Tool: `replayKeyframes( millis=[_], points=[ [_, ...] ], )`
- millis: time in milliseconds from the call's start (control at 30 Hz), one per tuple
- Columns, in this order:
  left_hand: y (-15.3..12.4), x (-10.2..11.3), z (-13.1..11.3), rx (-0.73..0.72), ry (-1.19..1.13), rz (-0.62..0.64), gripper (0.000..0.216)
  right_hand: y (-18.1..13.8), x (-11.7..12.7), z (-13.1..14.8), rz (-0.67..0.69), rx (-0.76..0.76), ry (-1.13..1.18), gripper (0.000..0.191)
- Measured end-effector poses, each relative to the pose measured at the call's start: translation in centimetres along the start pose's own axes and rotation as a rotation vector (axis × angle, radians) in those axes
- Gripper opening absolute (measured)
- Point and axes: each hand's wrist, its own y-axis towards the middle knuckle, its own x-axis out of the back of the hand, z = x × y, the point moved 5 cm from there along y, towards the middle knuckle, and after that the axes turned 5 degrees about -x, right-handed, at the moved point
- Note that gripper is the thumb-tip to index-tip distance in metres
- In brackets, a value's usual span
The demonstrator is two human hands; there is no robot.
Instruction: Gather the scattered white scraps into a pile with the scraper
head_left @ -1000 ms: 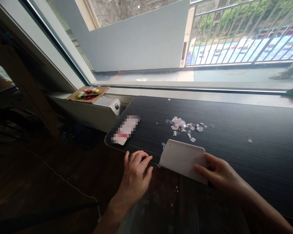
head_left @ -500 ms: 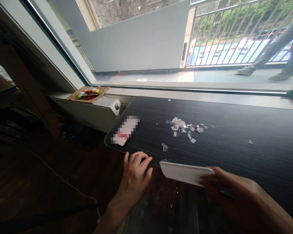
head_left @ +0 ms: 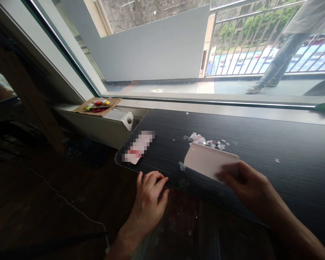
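My right hand (head_left: 239, 177) grips the near right end of a flat, pale rectangular plate (head_left: 209, 160) with rounded corners and a small hole in one corner. The plate is tilted over the black table (head_left: 260, 144), its far edge against or just in front of a pile of small whitish scraps (head_left: 197, 138). More clear scraps (head_left: 182, 166) lie by the plate's left end. My left hand (head_left: 151, 196) holds nothing; its fingers are apart and slightly curled at the table's front edge. Beyond it lies a pinkish-white flat item (head_left: 139, 146), blurred by pixelation.
At the back left, a piece of cardboard (head_left: 113, 103) bears several small coloured objects above a white radiator (head_left: 119, 117). A window with a sill (head_left: 168, 104) runs behind the table. Outside it, a person (head_left: 284, 54) walks by a railing. A white cable (head_left: 70, 206) crosses the floor.
My right hand has moved the pale plate away from the table's front edge toward the scrap pile, turning its broad face up. My left hand has barely moved. The person outside has moved left.
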Motion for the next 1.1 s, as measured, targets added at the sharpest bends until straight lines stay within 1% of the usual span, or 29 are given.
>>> replayKeyframes(
  millis=[100, 167, 300, 400, 533, 700, 833, 1000, 1100],
  points=[
    [0.0, 0.0, 0.0, -0.004, 0.001, -0.008, 0.03, -0.3, -0.3, -0.5, 0.07, 0.011, -0.005, 0.024],
    [-0.1, -0.1, 0.0, 0.001, -0.002, -0.016, 0.03, -0.4, 0.0, -1.0, 0.092, 0.016, 0.014, 0.023],
    [-0.1, -0.2, 0.0, 0.002, -0.012, -0.017, 0.03, 0.3, 0.7, -1.9, 0.051, -0.037, 0.099, 0.024],
    [-0.1, -0.2, 0.0, 0.0, -0.012, -0.01, 0.029, 1.2, 0.5, -2.0, 0.059, -0.112, 0.134, 0.024],
    [-0.2, -0.2, 0.0, -0.002, -0.003, -0.01, 0.029, 1.7, -0.9, -1.3, 0.177, -0.186, 0.191, 0.025],
    [-0.1, -0.2, 0.0, 0.002, 0.003, 0.003, 0.029, 1.5, -1.8, -0.5, 0.266, -0.204, 0.257, 0.025],
    [-0.1, -0.1, -0.1, 0.003, 0.006, 0.009, 0.029, 1.1, -1.9, -0.4, 0.331, -0.216, 0.306, 0.026],
    [-0.2, 0.0, 0.0, -0.002, 0.018, 0.0, 0.029, 0.6, -1.8, -0.3, 0.376, -0.239, 0.359, 0.028],
    [-0.2, 0.0, 0.0, -0.003, 0.016, -0.004, 0.029, 0.0, -1.7, -0.2, 0.427, -0.207, 0.353, 0.028]
  ],
)
